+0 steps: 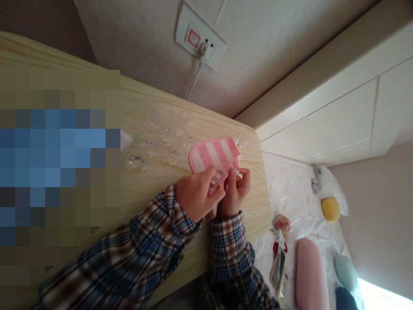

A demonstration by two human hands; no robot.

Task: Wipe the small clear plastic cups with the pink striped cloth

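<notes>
My left hand (196, 193) is closed around a clear round plastic piece (215, 181) that looks like a suction cup. Close beside it, my right hand (237, 193) pinches at a small clear bit by the cup's upper end; the fingers hide most of it. Beneath both hands lies a pink-and-white striped cloth (213, 150), partly covered by them. To the left, several similar clear cups (137, 160) are spread over the wooden table (155, 241). A few tiny clear pieces (241, 143) lie just past the cloth's right edge.
A wall socket (200, 36) with a plugged-in white cable (193, 79) is behind the table. At the right, a plastic-covered surface (284, 185) bears red-handled scissors (280, 248), a phone-like object (277, 269), a pink cushion (311, 275) and a yellow round object (331, 209). The left side is pixelated.
</notes>
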